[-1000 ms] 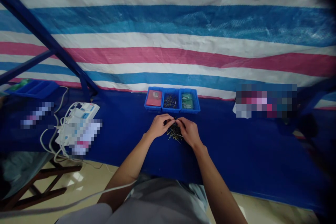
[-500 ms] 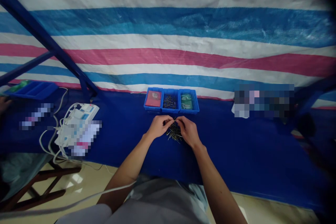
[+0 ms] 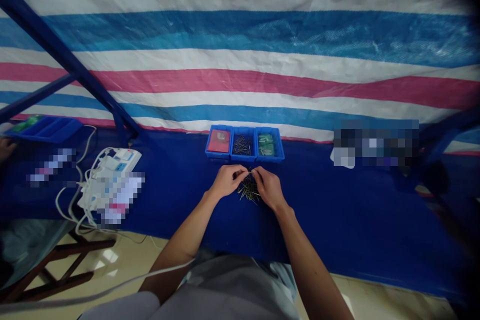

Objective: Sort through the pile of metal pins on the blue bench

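Observation:
My left hand [image 3: 227, 180] and my right hand [image 3: 269, 185] meet fingertip to fingertip over the blue table, each closed in a pinch. A thin, short piece seems to span the small gap between the fingertips, too small to name. Right under and between the hands lies a loose pile of long, thin, brassy-dark screws [image 3: 248, 191], partly hidden by the fingers. Just beyond stand three joined blue bins. The left bin holds a flat red packet [image 3: 218, 141], the middle one dark screws [image 3: 243, 145], the right one small pale pieces with green plastic [image 3: 266, 145].
To the left, a white power strip [image 3: 125, 160] lies among tangled white cables [image 3: 84, 200]. Farther left are a blue divided tray [image 3: 56, 129] and another person's hand [image 3: 6, 149]. A blue metal frame bar [image 3: 71, 62] slants before the striped sheet [image 3: 240, 80]. Blurred items [image 3: 375, 142] sit at right.
My right fingertips have shifted slightly right, widening the small gap to my left fingertips. My left hand, the pile and the bins look the same.

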`<state>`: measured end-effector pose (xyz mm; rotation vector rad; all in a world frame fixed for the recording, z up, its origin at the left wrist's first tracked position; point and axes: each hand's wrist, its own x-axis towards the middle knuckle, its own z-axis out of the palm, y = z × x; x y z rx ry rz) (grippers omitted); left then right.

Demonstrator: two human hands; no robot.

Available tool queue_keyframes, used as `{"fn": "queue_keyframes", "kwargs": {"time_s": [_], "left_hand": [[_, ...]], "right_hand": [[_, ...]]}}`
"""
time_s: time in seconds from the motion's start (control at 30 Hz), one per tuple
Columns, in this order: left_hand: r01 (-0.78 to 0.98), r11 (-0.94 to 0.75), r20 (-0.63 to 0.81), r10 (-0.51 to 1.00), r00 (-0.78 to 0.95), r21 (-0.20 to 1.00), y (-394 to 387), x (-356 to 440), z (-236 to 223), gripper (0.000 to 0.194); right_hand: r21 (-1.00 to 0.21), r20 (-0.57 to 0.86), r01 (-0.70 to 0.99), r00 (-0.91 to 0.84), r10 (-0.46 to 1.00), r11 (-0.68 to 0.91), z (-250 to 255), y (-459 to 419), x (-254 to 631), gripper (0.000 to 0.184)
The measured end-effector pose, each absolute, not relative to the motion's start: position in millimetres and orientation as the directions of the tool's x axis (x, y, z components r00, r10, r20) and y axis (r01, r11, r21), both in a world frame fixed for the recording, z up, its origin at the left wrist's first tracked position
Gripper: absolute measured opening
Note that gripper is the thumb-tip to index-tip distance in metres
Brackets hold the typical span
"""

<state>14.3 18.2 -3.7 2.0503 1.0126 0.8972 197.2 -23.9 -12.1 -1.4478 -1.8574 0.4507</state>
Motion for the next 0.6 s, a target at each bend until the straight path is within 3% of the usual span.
{"fn": "queue_keyframes", "kwargs": {"time_s": [0.3, 0.6], "left_hand": [[0.39, -0.461, 0.268, 0.849, 0.455, 0.797, 18.0, 13.2, -2.4, 0.026], [0.394, -0.459, 0.266, 0.85, 0.454, 0.796, 17.7, 13.8, -2.9, 0.025]], "right_hand": [[-0.755, 0.354, 0.566, -0.073, 0.933, 0.331, -11.3, -24.7, 196.2, 0.018], [-0.733, 0.405, 0.556, -0.108, 0.908, 0.393, -11.6, -23.7, 196.7, 0.02]]}}
